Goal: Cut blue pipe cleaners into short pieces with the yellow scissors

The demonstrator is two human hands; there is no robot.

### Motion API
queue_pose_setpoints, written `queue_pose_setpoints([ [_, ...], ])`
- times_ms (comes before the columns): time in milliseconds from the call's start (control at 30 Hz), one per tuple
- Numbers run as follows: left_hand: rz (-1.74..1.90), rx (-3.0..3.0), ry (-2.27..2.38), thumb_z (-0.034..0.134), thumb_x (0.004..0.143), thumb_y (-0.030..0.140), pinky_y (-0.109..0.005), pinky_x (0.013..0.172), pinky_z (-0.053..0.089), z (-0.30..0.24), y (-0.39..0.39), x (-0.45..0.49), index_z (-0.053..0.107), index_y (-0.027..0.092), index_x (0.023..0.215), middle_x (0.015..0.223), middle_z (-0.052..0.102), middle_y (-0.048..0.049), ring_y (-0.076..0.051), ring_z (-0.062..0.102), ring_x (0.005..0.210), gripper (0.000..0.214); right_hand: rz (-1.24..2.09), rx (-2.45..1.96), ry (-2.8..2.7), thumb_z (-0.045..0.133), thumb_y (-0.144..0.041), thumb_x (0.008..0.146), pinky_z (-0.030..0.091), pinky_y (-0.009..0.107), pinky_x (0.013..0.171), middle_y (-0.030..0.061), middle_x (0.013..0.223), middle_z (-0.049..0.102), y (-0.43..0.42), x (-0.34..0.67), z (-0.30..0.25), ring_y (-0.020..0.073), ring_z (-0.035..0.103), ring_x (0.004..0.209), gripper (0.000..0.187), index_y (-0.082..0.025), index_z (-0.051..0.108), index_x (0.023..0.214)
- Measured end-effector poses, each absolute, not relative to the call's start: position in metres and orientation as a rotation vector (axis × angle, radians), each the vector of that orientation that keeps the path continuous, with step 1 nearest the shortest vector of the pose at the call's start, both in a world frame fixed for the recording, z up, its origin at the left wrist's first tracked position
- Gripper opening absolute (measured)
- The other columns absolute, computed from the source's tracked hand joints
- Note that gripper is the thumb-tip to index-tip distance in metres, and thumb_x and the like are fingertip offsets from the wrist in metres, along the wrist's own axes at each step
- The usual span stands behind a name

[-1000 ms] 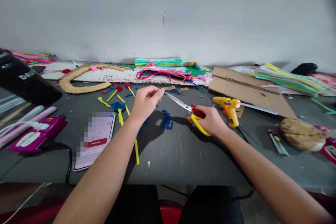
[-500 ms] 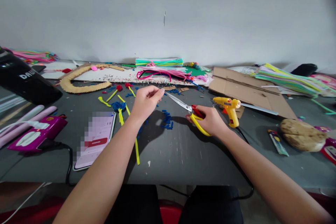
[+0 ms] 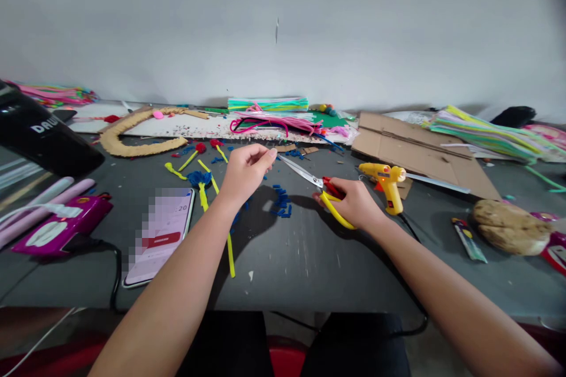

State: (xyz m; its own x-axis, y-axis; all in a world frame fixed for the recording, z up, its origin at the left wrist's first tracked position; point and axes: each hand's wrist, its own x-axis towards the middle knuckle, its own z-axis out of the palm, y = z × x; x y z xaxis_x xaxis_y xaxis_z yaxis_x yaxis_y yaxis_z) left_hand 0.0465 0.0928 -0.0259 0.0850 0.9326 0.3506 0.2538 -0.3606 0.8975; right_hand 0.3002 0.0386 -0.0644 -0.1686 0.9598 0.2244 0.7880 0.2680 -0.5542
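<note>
My right hand [image 3: 351, 203] grips a pair of scissors [image 3: 303, 172] with red and yellow handles. The blades point up and left, their tips close to the fingertips of my left hand [image 3: 250, 169]. That left hand is closed in a pinch above the table; whatever sits between thumb and fingers is too small or hidden to make out. Below and between the hands lie short blue cut pieces [image 3: 282, 201]. Left of my left hand rest a blue flower-like piece [image 3: 199, 179] on a yellow stem and a yellow pipe cleaner [image 3: 230, 256], partly covered by my arm.
A yellow glue gun [image 3: 388, 184] stands right of my right hand, its cord trailing forward. Cardboard [image 3: 415, 150] and pipe cleaner bundles [image 3: 481, 132] lie behind it. At left are a phone [image 3: 165, 241], a purple power unit [image 3: 66, 227], a black bottle [image 3: 44, 132] and a curved cardboard piece [image 3: 117, 144].
Both hands and the scissors stay practically where they were. The phone's clock digits have gone from 19 to 20.
</note>
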Motion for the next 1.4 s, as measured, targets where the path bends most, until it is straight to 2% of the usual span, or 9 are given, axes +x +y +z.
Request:
queue_pose_setpoints([
  [400,1.305,1.693,1.181,0.068,0.085,0.039,-0.026,0.057,0.041,-0.0252,0.0931,0.0457,0.066,0.017,0.067,0.059,0.060,-0.0005,-0.013,0.053,0.057,0.028,0.425,-1.586,-2.016,0.064,-0.044,0.080,0.024,0.027,0.055,-0.0041,0.058,0.041,0.0385,0.3010,-0.0645,0.0111,0.031,0.060,0.035,-0.019,0.046,0.064],
  [733,1.309,1.675,1.204,0.067,0.084,0.036,-0.026,0.056,0.040,-0.0233,0.0919,0.0465,0.066,0.017,0.066,0.058,0.060,-0.0003,-0.013,0.053,0.056,0.026,0.485,-1.584,-1.965,0.068,-0.040,0.075,0.025,0.025,0.053,-0.0061,0.058,0.039,0.0357,0.2965,-0.0595,0.0104,0.030,0.059,0.036,-0.021,0.040,0.064],
  [1400,1.295,1.697,1.203,0.068,0.084,0.040,-0.027,0.055,0.039,-0.0243,0.0923,0.0464,0.067,0.018,0.067,0.058,0.060,-0.0005,-0.013,0.053,0.056,0.028,0.411,-1.562,-2.013,0.065,-0.042,0.078,0.024,0.026,0.054,-0.0051,0.058,0.037,0.0383,0.2996,-0.0638,0.0109,0.028,0.060,0.036,-0.020,0.041,0.063],
])
